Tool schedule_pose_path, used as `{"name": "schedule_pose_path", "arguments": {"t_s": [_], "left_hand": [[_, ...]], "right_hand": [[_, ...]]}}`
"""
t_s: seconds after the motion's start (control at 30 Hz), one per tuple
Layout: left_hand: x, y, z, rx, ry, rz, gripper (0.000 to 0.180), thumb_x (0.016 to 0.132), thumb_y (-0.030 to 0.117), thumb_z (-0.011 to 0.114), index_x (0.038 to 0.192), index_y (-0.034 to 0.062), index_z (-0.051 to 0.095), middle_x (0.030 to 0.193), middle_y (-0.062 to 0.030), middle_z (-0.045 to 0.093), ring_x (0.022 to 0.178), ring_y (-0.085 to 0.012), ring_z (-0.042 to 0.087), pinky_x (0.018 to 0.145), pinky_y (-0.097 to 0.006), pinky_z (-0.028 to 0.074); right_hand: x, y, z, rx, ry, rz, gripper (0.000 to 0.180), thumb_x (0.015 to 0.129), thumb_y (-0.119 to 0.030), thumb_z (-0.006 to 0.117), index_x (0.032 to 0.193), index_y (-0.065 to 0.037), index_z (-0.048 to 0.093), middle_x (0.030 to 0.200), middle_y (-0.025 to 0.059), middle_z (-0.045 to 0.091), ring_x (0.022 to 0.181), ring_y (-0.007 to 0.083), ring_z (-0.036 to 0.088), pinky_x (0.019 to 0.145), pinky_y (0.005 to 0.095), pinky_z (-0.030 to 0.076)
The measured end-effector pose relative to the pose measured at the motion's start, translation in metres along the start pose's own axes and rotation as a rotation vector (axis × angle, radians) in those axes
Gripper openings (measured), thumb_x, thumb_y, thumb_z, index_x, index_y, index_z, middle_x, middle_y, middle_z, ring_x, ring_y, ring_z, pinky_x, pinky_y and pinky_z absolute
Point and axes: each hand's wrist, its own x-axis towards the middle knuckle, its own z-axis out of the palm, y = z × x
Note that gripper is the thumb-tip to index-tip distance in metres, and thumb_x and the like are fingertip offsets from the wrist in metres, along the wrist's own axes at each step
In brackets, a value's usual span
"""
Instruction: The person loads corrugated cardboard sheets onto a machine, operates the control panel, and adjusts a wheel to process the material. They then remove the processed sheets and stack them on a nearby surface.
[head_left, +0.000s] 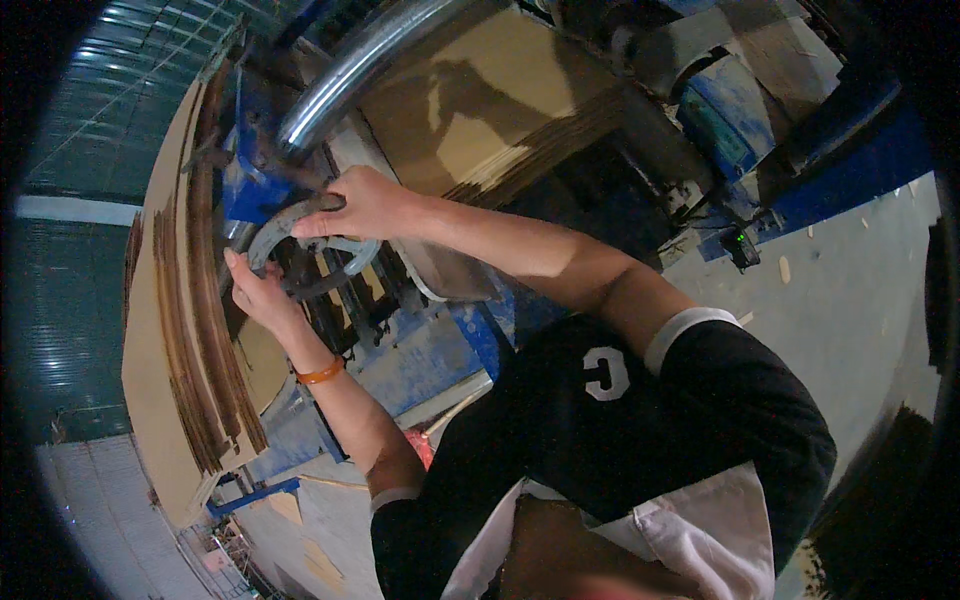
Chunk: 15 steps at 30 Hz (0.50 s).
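My right hand (372,203) is closed round the upper rim of a grey metal handwheel (268,236). My left hand (262,293) grips the same rim at its lower left, its thumb pointing up; some of its fingers are hidden. An orange band (321,372) circles my left wrist. Just beyond the wheel is a worn blue machine bracket (251,175), and a shiny metal roller (350,85) runs up from beside it.
Tall stacks of brown sheets stand at the left (180,350) and beyond the roller (490,110). Blue machine framing (415,355) lies below the wheel. A small dark box with a green light (740,248) is at the right, over a grey floor (850,290) with scraps.
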Motion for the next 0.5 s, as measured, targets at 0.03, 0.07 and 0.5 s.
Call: {"name": "schedule_pose_path", "arguments": {"t_s": [0.03, 0.07, 0.5], "left_hand": [[-0.001, 0.0, 0.0, 0.01, 0.003, -0.005, 0.041, 0.087, 0.039, 0.05, 0.094, -0.0013, 0.055, 0.087, -0.0062, 0.054, 0.073, -0.0137, 0.046, 0.056, -0.025, 0.037], [-0.002, 0.001, 0.001, 0.013, 0.021, -0.012, 0.04, 0.087, 0.039, 0.049, 0.093, -0.0006, 0.055, 0.086, -0.0058, 0.054, 0.073, -0.0134, 0.047, 0.056, -0.026, 0.038], [-0.019, -0.013, 0.006, -0.285, 0.14, -0.128, 0.033, 0.091, 0.037, 0.039, 0.097, 0.0065, 0.051, 0.086, -0.0019, 0.051, 0.071, -0.0114, 0.045, 0.061, -0.024, 0.041]], "right_hand": [[0.002, -0.001, 0.001, -0.041, 0.003, 0.033, 0.05, 0.071, -0.05, 0.065, 0.081, -0.001, 0.065, 0.06, 0.015, 0.059, 0.058, 0.024, 0.059, 0.056, 0.0336, 0.044], [0.005, -0.002, 0.004, -0.092, 0.019, 0.023, 0.05, 0.071, -0.051, 0.065, 0.081, -0.002, 0.065, 0.061, 0.0147, 0.06, 0.058, 0.0245, 0.059, 0.057, 0.0338, 0.045], [0.031, -0.022, 0.009, -0.499, -0.122, 0.015, 0.056, 0.066, -0.062, 0.059, 0.072, -0.007, 0.067, 0.065, 0.0173, 0.062, 0.064, 0.0323, 0.062, 0.064, 0.0391, 0.049]]}}
